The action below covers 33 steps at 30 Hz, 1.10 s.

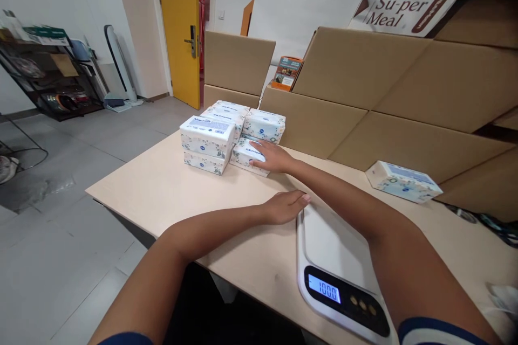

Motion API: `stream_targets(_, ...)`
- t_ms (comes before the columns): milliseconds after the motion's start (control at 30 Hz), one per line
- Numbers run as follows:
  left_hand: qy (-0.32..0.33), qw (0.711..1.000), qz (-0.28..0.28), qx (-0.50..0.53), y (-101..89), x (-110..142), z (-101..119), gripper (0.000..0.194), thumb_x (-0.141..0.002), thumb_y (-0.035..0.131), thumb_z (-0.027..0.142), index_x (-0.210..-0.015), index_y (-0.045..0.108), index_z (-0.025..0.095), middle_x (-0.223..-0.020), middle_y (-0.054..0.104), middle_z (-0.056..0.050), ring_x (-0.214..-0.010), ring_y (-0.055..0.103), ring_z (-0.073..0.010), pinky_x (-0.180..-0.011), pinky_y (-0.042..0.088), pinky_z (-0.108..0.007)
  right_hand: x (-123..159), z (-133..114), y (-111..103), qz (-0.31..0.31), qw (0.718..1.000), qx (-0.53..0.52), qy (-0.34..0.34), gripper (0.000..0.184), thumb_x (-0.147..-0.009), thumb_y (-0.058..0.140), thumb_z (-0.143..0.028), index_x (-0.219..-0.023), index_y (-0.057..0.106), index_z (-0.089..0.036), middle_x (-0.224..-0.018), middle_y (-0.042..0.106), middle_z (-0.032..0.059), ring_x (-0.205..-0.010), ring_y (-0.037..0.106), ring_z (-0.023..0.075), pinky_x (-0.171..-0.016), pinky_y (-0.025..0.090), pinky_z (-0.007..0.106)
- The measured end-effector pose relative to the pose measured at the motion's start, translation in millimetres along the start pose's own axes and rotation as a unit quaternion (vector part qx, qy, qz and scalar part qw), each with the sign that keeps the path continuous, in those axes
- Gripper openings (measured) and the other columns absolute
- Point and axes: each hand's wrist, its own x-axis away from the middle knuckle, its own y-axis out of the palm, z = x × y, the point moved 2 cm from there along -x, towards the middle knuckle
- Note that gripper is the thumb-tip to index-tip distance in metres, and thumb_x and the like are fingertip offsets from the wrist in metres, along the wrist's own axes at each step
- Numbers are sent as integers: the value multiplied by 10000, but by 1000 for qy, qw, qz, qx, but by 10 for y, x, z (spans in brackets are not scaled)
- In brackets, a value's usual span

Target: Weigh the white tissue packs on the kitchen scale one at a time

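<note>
My right hand lies with fingers apart on a white tissue pack in the front right of a stacked group. To its left, a tissue pack with blue print rests on top of another pack. Behind stand more packs, among them one at the back right. My left hand is over the far left corner of a white digital scale, fingers stretched to the right and holding nothing I can see. Its lit display reads 100.0.
One tissue pack lies apart at the right, against large cardboard boxes along the wooden table's back. Cables lie at the far right. A yellow door and a dark shelf are beyond.
</note>
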Motion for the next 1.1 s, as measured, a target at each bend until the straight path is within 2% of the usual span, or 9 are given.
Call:
stream_targets(100, -8, 1000, -5, -3, 2, 8, 8, 608, -1130, 233, 651, -1238, 644, 217, -1354, 738, -124, -1310, 676, -317, -1201, 515, -476, 104, 78, 12, 13, 1000, -23, 16, 884, -1062, 406, -771, -1770, 370, -242, -1860, 286, 144, -1751, 263, 382, -1418, 310, 575)
stream_targets(200, -16, 1000, -9, -1, 8, 12, 18, 596, -1130, 254, 650, -1233, 656, 222, -1323, 753, -113, -1307, 688, -314, -1203, 516, -466, 309, 189, 11, 42, 997, -28, 55, 917, -1065, 336, -791, -1784, 319, -222, -1865, 238, 196, -1747, 239, 441, -1353, 383, 683)
stream_targets(267, -19, 1000, -8, 2, 10, 8, 24, 601, -1128, 259, 651, -1232, 658, 214, -1332, 751, -123, -1326, 680, -334, -1212, 507, -490, 448, 227, -22, 58, 996, -16, 68, 953, -1051, 425, -771, -1796, 270, -196, -1879, 123, 236, -1747, 182, 500, -1317, 382, 754)
stream_targets(367, -18, 1000, -2, 9, 10, -4, 22, 614, -1125, 253, 651, -1245, 658, 204, -1379, 729, -141, -1359, 660, -358, -1228, 489, -524, 540, 146, -124, 65, 997, 25, 30, 896, -1024, 622, -618, -1765, 359, -188, -1896, -32, 198, -1767, -17, 496, -1382, 222, 762)
stream_targets(433, -16, 1000, 2, 16, 11, -15, 8, 617, -1128, 251, 647, -1275, 659, 207, -1406, 721, -140, -1370, 658, -351, -1236, 486, -521, 498, 21, -185, 58, 997, 52, -18, 770, -1031, 650, -497, -1724, 451, -229, -1909, 8, 123, -1782, -51, 428, -1431, 131, 694)
stream_targets(567, -8, 1000, 2, 29, 22, -42, -35, 635, -1137, 252, 642, -1333, 658, 195, -1471, 709, -149, -1420, 645, -334, -1261, 478, -494, 301, -199, -187, 16, 995, 74, -68, 692, -1067, 587, -400, -1721, 447, -224, -1849, 311, 147, -1730, 320, 362, -1374, 395, 579)
stream_targets(633, -2, 999, 2, 36, 30, -54, -56, 647, -1143, 245, 635, -1343, 657, 177, -1474, 711, -159, -1423, 647, -324, -1266, 479, -477, 225, -244, -156, 6, 995, 79, -64, 719, -1076, 551, -366, -1746, 383, -167, -1822, 350, 194, -1690, 398, 377, -1298, 497, 573)
stream_targets(933, 4, 998, 12, 58, 39, -46, -106, 711, -1129, 251, 714, -1385, 672, 200, -1502, 709, -146, -1446, 647, -316, -1299, 473, -495, 108, -242, -141, 14, 995, 87, -41, 711, -1064, 558, -338, -1725, 396, -130, -1770, 424, 244, -1576, 544, 412, -1199, 571, 523)
stream_targets(1100, 8, 998, 27, 61, 29, -48, -98, 698, -1120, 296, 724, -1334, 692, 192, -1453, 733, -155, -1418, 663, -323, -1277, 496, -495, 7, -203, -93, 32, 996, 65, -48, 713, -1040, 594, -323, -1707, 439, -127, -1728, 474, 267, -1504, 611, 438, -1176, 582, 569)
